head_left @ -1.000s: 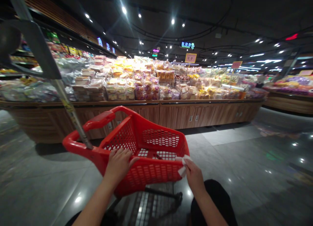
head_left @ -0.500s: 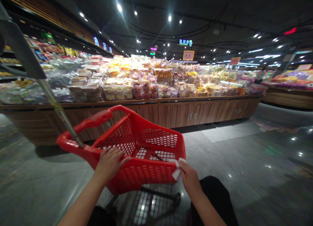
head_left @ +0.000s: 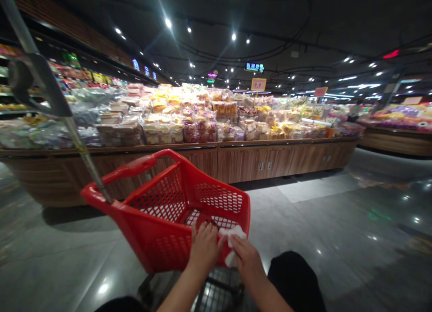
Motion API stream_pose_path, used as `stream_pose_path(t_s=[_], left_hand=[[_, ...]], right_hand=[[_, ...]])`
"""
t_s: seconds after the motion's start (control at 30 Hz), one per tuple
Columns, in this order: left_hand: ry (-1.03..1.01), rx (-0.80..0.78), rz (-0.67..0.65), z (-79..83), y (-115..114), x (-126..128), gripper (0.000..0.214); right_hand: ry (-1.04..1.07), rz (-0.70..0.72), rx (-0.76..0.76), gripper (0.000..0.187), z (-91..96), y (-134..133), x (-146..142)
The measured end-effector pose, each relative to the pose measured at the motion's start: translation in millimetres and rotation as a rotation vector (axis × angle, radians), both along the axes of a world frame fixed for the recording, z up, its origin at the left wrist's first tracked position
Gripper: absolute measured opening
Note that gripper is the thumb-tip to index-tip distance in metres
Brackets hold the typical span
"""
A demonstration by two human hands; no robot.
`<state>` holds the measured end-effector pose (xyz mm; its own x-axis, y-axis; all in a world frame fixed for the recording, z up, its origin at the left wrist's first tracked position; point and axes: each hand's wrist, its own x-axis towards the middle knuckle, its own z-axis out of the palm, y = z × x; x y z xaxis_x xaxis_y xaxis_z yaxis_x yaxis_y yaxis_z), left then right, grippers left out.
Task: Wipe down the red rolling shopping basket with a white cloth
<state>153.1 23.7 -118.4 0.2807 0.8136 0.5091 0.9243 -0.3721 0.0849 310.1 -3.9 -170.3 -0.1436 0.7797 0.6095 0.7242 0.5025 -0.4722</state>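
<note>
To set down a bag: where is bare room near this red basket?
Inside the red shopping basket, the mesh floor is bare between its walls, past the left hand and right hand. The packaged bread display is crowded.

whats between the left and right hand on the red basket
In the head view, a crumpled white wipe lies between the left hand and the right hand, at the top edge of the red plastic basket.

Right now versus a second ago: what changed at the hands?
The left hand slid rightward along the near rim of the red plastic cart basket, ending beside the right hand. The right hand stayed at the rim, pinching the white wipe. The packaged bread display stayed as it was.
</note>
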Motion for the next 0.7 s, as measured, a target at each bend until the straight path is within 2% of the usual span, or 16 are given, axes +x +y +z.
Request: stream_pose_path(t_s=[0.13,0.23,0.37,0.47,0.57,0.7], left_hand=[[-0.04,0.02,-0.024,-3.4,1.9,-8.3,0.027],[-0.061,0.03,-0.041,-0.6,3.1,-16.9,0.03],[-0.079,0.021,-0.053,-1.0,4.3,-22.7,0.032],[-0.089,0.031,-0.083,-2.8,5.9,-28.6,0.032],[-0.082,0.027,-0.106,-3.1,6.9,-34.4,0.03],[-0.055,-0.008,-0.093,-2.3,6.2,-37.5,0.028]], right_hand=[[-0.013,0.124,-0.054,0.043,6.3,6.5,34.1],[0.004,0.195,-0.055,0.038,10.5,14.5,47.8],[0.053,0.135,-0.025,0.041,3.3,6.3,36.7],[0.032,0.161,0.01,0.049,-6.6,-2.5,26.2],[0.023,0.158,0.072,0.052,-11.0,6.4,28.7],[0.031,0.064,0.123,0.05,-13.7,21.1,33.4]])
